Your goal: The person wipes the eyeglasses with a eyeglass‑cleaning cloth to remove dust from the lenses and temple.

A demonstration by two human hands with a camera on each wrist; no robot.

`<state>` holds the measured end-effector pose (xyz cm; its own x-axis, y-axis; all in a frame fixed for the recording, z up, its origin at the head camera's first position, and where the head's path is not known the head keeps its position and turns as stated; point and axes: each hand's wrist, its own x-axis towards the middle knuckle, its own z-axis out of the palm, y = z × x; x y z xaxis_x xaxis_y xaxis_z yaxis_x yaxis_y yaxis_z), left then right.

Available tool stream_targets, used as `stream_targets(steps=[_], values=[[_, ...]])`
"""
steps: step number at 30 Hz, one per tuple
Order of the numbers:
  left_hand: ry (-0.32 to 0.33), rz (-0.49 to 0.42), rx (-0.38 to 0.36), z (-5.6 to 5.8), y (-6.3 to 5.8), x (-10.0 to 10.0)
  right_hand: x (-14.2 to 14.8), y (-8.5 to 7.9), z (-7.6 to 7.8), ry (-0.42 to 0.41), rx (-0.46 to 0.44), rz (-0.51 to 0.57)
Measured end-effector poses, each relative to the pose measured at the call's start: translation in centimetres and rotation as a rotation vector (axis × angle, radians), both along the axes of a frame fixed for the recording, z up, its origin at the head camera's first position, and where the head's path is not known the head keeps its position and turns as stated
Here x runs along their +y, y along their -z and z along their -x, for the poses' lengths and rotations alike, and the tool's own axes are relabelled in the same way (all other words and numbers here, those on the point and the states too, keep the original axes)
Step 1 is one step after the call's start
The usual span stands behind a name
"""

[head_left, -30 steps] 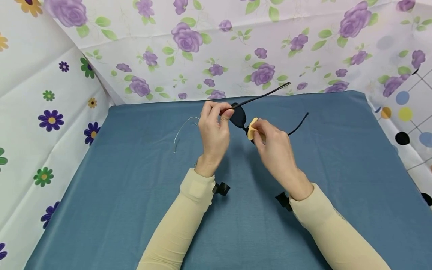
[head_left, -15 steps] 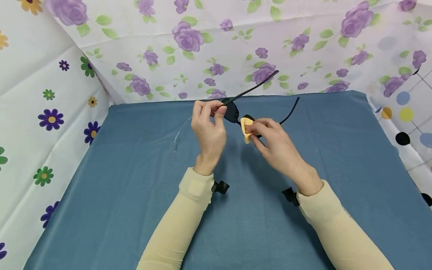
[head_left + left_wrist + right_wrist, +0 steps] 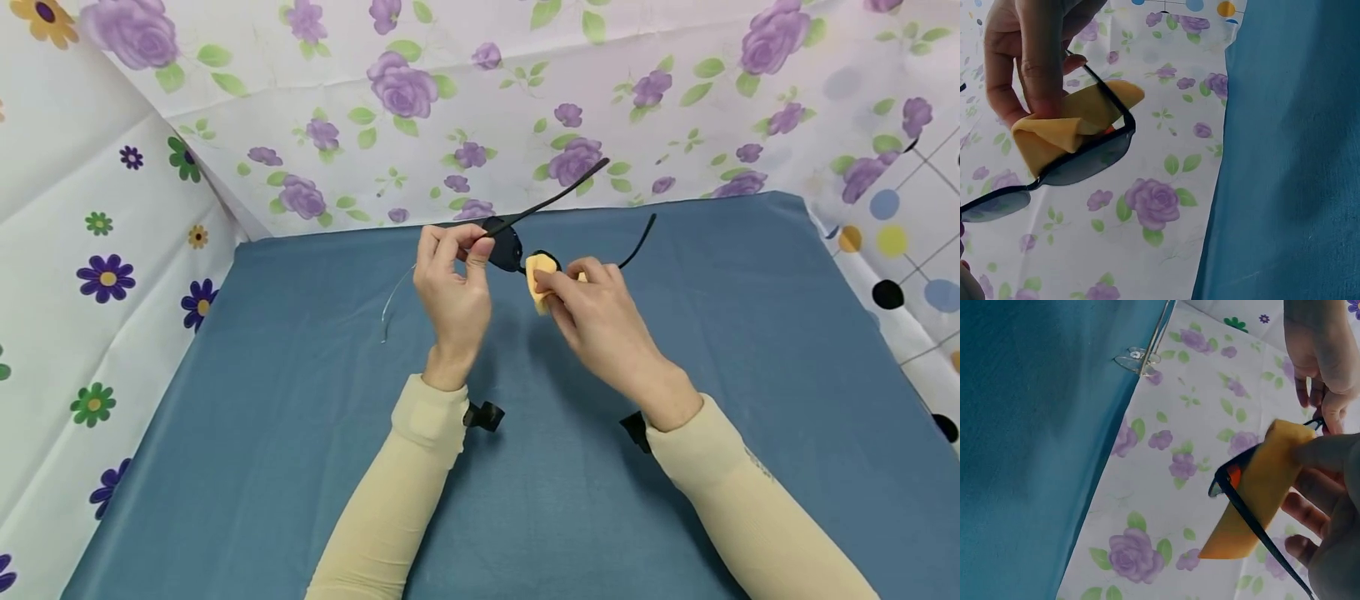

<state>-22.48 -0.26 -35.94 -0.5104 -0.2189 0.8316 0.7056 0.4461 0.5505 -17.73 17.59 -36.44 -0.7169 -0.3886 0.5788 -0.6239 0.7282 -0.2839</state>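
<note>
My left hand (image 3: 452,300) pinches dark sunglasses (image 3: 504,246) near the hinge at one end, holding them above the table's far part. Both temples are unfolded and point away. My right hand (image 3: 603,325) holds a folded yellow cloth (image 3: 538,275) against the other lens, between fingers and thumb. In the left wrist view the cloth (image 3: 1054,137) drapes over the upper edge and back of that lens (image 3: 1094,162). The right wrist view shows the cloth (image 3: 1260,487) hanging beside a temple, with an orange-red patch at the frame. My left fingertips are partly hidden there.
Thin wire-framed glasses (image 3: 388,304) lie on the blue tablecloth (image 3: 315,400) left of my left hand, partly hidden by it. A floral curtain (image 3: 420,150) rises behind the table's far edge, and another patterned sheet (image 3: 97,333) borders the left side.
Both hands and the sunglasses have shifted left and a little upward, mostly in the first half second. The cloth has come more into sight beside the lens. The view itself has turned slightly.
</note>
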Motion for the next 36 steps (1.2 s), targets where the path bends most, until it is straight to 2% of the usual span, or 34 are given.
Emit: stream_targets(steps=[4,13,16,21,28,36], values=[[0.040,0.037,0.007,0.02,0.07,-0.01,-0.20,0.03,0.09,0.056,0.034,0.017],[0.080,0.112,0.073,0.00,0.21,0.32,-0.18,0.35,0.31,0.165,0.095,0.043],[0.080,0.114,0.093,-0.10,0.15,0.47,-0.13,0.45,0.47,0.202,0.100,0.016],[0.062,0.101,0.125,-0.30,-0.05,0.62,-0.20,0.56,0.52,0.243,0.082,-0.091],[0.037,0.066,0.138,-0.37,-0.10,0.45,-0.24,0.43,0.29,0.209,0.074,-0.136],[0.019,0.035,0.133,-0.10,-0.07,-0.01,-0.20,0.13,-0.27,0.098,-0.022,-0.111]])
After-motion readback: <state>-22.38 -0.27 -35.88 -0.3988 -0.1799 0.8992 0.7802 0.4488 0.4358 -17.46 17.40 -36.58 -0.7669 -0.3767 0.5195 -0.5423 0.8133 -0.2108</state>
